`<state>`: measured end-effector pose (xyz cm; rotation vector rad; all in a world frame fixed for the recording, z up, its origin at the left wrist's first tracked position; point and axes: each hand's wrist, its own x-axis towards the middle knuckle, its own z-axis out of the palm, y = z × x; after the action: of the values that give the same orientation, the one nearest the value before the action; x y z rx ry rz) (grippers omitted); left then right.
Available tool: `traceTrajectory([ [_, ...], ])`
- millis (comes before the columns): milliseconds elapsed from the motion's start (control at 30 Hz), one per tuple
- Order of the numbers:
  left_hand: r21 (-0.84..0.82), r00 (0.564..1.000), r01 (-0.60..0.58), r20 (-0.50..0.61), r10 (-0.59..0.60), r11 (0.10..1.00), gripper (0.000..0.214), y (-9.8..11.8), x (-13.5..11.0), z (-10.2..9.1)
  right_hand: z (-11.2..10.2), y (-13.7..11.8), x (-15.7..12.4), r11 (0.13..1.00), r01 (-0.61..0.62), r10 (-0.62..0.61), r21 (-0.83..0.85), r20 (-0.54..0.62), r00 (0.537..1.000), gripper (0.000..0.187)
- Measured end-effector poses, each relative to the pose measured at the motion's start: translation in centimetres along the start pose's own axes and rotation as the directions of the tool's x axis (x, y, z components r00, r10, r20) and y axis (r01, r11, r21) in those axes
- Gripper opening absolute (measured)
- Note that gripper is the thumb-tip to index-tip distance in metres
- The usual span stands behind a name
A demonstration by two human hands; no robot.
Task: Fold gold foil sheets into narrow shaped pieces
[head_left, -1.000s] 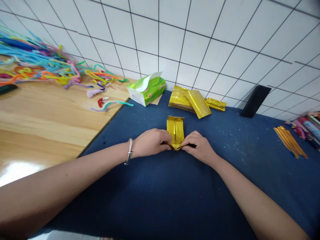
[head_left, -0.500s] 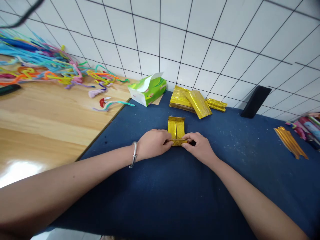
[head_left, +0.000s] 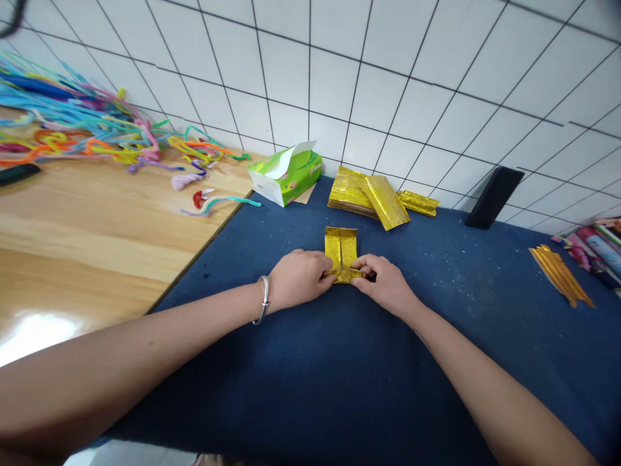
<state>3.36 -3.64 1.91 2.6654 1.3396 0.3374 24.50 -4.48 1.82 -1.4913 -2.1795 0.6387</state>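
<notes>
A folded gold foil paper (head_left: pixel 342 249) lies on the blue cloth (head_left: pixel 310 362) in the middle of the view. Its near end is turned up into a narrow flap. My left hand (head_left: pixel 299 277), with a silver bangle on the wrist, pinches the left side of that flap. From the right, my right hand (head_left: pixel 385 283) pinches the other side, its fingers curled. Both hands rest on the cloth and press the fold down.
A stack of gold foil sheets (head_left: pixel 369 193) lies beyond, by the tiled wall. A green tissue box (head_left: pixel 286 173) stands left of it. Coloured pipe cleaners (head_left: pixel 97 129) cover the wooden table's far left. A black phone (head_left: pixel 495 197) leans on the wall; gold strips (head_left: pixel 560 275) lie right.
The near end of the gold paper has been folded up into a flat flap. Both hands have shifted slightly away from me and closer together on it.
</notes>
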Motion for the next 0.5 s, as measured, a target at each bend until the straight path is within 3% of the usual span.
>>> traceTrajectory([
  [133,0.019,1.0,-0.016,-0.006,0.016,1.0,0.025,0.22,-0.12,-0.1,-0.06,0.04,-0.08,0.999,0.004,-0.003,0.043,-0.023,1.0,0.011],
  [500,0.057,1.0,-0.028,-0.001,0.028,0.998,0.022,0.45,-0.17,-0.02,0.36,-0.1,-0.08,1.0,-0.003,0.003,-0.003,-0.082,0.997,0.007],
])
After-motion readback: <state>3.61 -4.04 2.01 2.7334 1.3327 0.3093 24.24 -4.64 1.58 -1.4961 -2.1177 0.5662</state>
